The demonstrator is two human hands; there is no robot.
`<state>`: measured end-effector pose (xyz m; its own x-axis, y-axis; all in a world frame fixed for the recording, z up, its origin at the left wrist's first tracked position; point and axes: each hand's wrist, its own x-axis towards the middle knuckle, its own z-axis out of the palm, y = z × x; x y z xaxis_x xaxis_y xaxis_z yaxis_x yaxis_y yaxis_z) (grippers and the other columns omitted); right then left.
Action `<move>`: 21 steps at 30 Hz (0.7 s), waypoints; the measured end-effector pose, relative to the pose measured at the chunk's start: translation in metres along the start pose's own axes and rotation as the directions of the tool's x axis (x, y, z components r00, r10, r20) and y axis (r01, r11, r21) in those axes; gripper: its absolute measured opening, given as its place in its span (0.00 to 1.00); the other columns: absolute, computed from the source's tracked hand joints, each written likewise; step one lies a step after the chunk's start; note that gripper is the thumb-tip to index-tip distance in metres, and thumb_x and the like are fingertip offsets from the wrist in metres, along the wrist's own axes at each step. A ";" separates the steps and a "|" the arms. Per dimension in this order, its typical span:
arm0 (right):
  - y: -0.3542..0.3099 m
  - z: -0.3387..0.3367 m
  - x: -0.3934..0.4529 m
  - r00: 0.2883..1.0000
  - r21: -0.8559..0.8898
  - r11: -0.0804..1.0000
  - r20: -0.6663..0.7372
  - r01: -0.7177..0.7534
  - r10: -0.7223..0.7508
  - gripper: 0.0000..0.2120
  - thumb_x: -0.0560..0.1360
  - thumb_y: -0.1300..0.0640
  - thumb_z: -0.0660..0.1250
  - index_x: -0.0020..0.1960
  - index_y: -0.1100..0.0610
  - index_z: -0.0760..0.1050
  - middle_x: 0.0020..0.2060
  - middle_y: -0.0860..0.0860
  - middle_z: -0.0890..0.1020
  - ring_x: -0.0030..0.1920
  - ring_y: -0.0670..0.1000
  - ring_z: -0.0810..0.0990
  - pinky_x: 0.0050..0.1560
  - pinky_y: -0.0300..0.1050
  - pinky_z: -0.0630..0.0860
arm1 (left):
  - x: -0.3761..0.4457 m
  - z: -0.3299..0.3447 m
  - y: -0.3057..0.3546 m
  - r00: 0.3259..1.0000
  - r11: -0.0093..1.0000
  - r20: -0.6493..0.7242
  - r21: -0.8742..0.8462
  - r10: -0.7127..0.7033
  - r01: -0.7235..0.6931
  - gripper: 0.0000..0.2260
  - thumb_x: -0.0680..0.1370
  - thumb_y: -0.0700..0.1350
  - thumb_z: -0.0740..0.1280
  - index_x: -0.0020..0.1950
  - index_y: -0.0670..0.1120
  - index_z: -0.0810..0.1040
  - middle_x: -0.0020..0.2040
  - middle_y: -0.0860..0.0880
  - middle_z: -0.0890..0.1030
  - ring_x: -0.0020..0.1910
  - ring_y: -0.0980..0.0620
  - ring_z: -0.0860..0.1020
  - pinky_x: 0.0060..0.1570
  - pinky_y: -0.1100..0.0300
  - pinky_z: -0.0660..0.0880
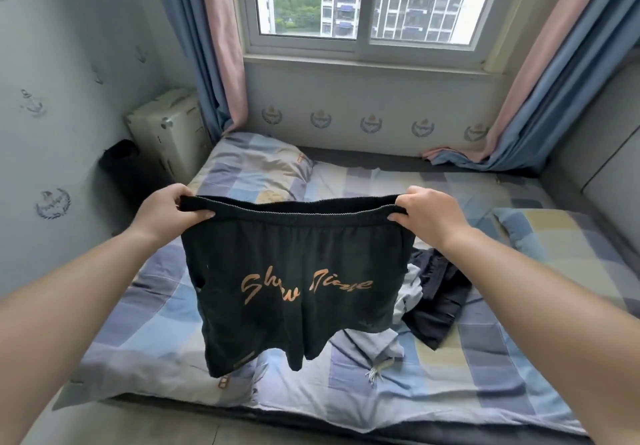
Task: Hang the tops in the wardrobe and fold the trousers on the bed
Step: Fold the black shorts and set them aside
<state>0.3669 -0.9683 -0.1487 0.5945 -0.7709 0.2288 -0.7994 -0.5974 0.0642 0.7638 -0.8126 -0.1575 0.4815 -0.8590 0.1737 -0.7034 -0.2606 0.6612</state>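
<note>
1 pair of black shorts (294,282) with orange lettering hangs in the air above the bed (485,358); the left hand (169,212) and right hand (427,214) each pinch 1 end of its waistband; 2 pillows and 1 heap of clothes (433,292) lie on the bed.

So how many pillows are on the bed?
2. One pillow lies at the far left end of the bed, near the window. The other pillow lies at the right edge. The shorts may hide more.
</note>
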 end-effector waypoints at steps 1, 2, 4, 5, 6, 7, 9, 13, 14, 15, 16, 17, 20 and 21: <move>-0.014 0.002 -0.011 1.000 0.009 0.999 0.003 -0.030 0.030 0.13 0.76 0.45 0.65 0.51 0.55 0.76 0.43 0.50 0.77 0.44 0.55 0.79 0.36 0.43 0.66 | -0.004 -0.004 -0.008 0.999 0.999 0.036 -0.044 0.001 0.000 0.11 0.67 0.46 0.78 0.40 0.47 0.77 0.33 0.51 0.76 0.33 0.55 0.73 0.30 0.66 0.68; -0.023 0.003 -0.019 0.998 0.009 0.998 0.011 -0.062 0.062 0.14 0.75 0.45 0.66 0.52 0.55 0.73 0.43 0.51 0.79 0.43 0.56 0.79 0.36 0.43 0.67 | -0.008 -0.006 -0.015 0.998 0.998 0.067 -0.067 0.012 -0.007 0.10 0.68 0.45 0.78 0.41 0.47 0.77 0.34 0.51 0.77 0.33 0.54 0.74 0.30 0.69 0.69; -0.045 0.006 -0.041 0.990 -0.023 0.990 0.012 -0.142 0.143 0.18 0.74 0.44 0.68 0.56 0.55 0.68 0.42 0.52 0.82 0.41 0.57 0.80 0.35 0.44 0.70 | -0.016 -0.012 -0.030 0.989 0.997 0.140 -0.070 0.043 -0.033 0.10 0.68 0.44 0.77 0.43 0.47 0.78 0.36 0.49 0.78 0.36 0.51 0.76 0.34 0.67 0.70; -0.051 0.006 -0.051 0.986 -0.066 0.985 0.028 -0.162 0.164 0.20 0.74 0.44 0.68 0.59 0.54 0.67 0.42 0.52 0.82 0.41 0.57 0.81 0.34 0.44 0.70 | -0.018 -0.014 -0.035 0.984 0.997 0.172 -0.067 0.049 -0.038 0.10 0.69 0.45 0.77 0.44 0.47 0.78 0.38 0.48 0.79 0.38 0.50 0.77 0.36 0.64 0.71; -0.063 0.008 -0.065 0.981 -0.114 0.978 0.057 -0.176 0.184 0.20 0.74 0.43 0.67 0.60 0.53 0.68 0.43 0.52 0.82 0.42 0.56 0.81 0.34 0.44 0.69 | -0.023 -0.019 -0.044 0.975 0.997 0.212 -0.056 0.060 -0.049 0.11 0.69 0.45 0.77 0.46 0.47 0.78 0.39 0.47 0.80 0.39 0.49 0.78 0.37 0.61 0.72; -0.064 0.008 -0.071 0.976 -0.152 0.973 0.105 -0.173 0.190 0.18 0.75 0.42 0.66 0.58 0.52 0.70 0.44 0.52 0.82 0.44 0.56 0.81 0.34 0.43 0.68 | -0.023 -0.021 -0.048 0.967 0.998 0.246 -0.036 0.065 -0.058 0.12 0.69 0.46 0.77 0.47 0.46 0.78 0.40 0.47 0.80 0.39 0.50 0.78 0.38 0.60 0.72; -0.075 0.005 -0.088 0.958 -0.186 0.971 0.216 -0.149 0.188 0.15 0.75 0.40 0.64 0.51 0.50 0.74 0.45 0.50 0.82 0.46 0.55 0.80 0.36 0.43 0.67 | -0.024 -0.032 -0.062 0.938 0.995 0.342 0.056 0.060 -0.084 0.13 0.68 0.49 0.77 0.47 0.47 0.78 0.40 0.46 0.79 0.39 0.49 0.76 0.35 0.61 0.69; -0.084 -0.013 -0.093 0.943 -0.193 0.973 0.280 -0.131 0.182 0.15 0.74 0.37 0.63 0.48 0.48 0.75 0.43 0.50 0.79 0.43 0.54 0.77 0.36 0.42 0.66 | -0.009 -0.052 -0.071 0.879 0.984 0.475 0.173 -0.038 -0.051 0.17 0.66 0.55 0.77 0.49 0.52 0.77 0.49 0.47 0.77 0.47 0.48 0.76 0.44 0.58 0.70; -0.085 -0.017 -0.089 0.941 -0.202 0.970 0.281 -0.136 0.190 0.15 0.74 0.37 0.63 0.48 0.48 0.75 0.41 0.50 0.78 0.41 0.54 0.75 0.36 0.42 0.65 | -0.002 -0.054 -0.070 0.877 0.985 0.479 0.167 -0.045 -0.041 0.18 0.66 0.55 0.77 0.51 0.53 0.77 0.49 0.46 0.77 0.48 0.47 0.76 0.47 0.57 0.71; -0.084 -0.022 -0.085 0.940 -0.217 0.966 0.280 -0.137 0.196 0.15 0.74 0.37 0.63 0.47 0.48 0.74 0.39 0.49 0.76 0.40 0.54 0.73 0.35 0.42 0.65 | 0.003 -0.055 -0.067 0.880 0.986 0.474 0.158 -0.034 -0.047 0.19 0.66 0.56 0.77 0.51 0.53 0.77 0.49 0.46 0.77 0.47 0.45 0.77 0.47 0.56 0.72; -0.081 -0.022 -0.080 0.944 -0.240 0.962 0.269 -0.127 0.191 0.15 0.74 0.36 0.62 0.47 0.48 0.74 0.39 0.49 0.75 0.41 0.54 0.74 0.34 0.42 0.64 | 0.008 -0.052 -0.064 0.881 0.987 0.472 0.150 -0.014 -0.065 0.19 0.66 0.56 0.77 0.51 0.53 0.77 0.47 0.46 0.78 0.45 0.45 0.77 0.46 0.55 0.72; -0.079 -0.022 -0.076 0.951 -0.263 0.959 0.254 -0.107 0.176 0.16 0.75 0.37 0.62 0.48 0.48 0.74 0.39 0.49 0.76 0.42 0.54 0.76 0.34 0.42 0.64 | 0.011 -0.049 -0.062 0.885 0.985 0.465 0.148 0.009 -0.088 0.18 0.66 0.56 0.77 0.51 0.52 0.77 0.45 0.47 0.78 0.42 0.47 0.76 0.42 0.57 0.72; -0.071 -0.002 -0.061 0.962 -0.334 0.942 0.248 -0.025 0.113 0.14 0.77 0.39 0.60 0.49 0.49 0.75 0.44 0.47 0.81 0.47 0.52 0.80 0.34 0.41 0.66 | 0.024 -0.026 -0.062 0.893 0.973 0.447 0.175 0.057 -0.150 0.16 0.68 0.53 0.77 0.49 0.50 0.77 0.43 0.47 0.77 0.42 0.48 0.75 0.41 0.57 0.70; -0.068 0.010 -0.054 0.956 -0.350 0.937 0.272 -0.009 0.111 0.14 0.77 0.39 0.60 0.50 0.49 0.75 0.46 0.47 0.81 0.48 0.52 0.80 0.35 0.41 0.67 | 0.029 -0.013 -0.065 0.892 0.972 0.448 0.175 0.063 -0.157 0.14 0.69 0.52 0.76 0.49 0.49 0.77 0.43 0.48 0.77 0.43 0.47 0.75 0.42 0.56 0.70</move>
<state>0.3900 -0.8884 -0.1751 0.5033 -0.8633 -0.0388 -0.7845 -0.4752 0.3984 0.8297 -0.8148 -0.1860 0.1507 -0.9800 -0.1301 -0.8510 -0.1956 0.4875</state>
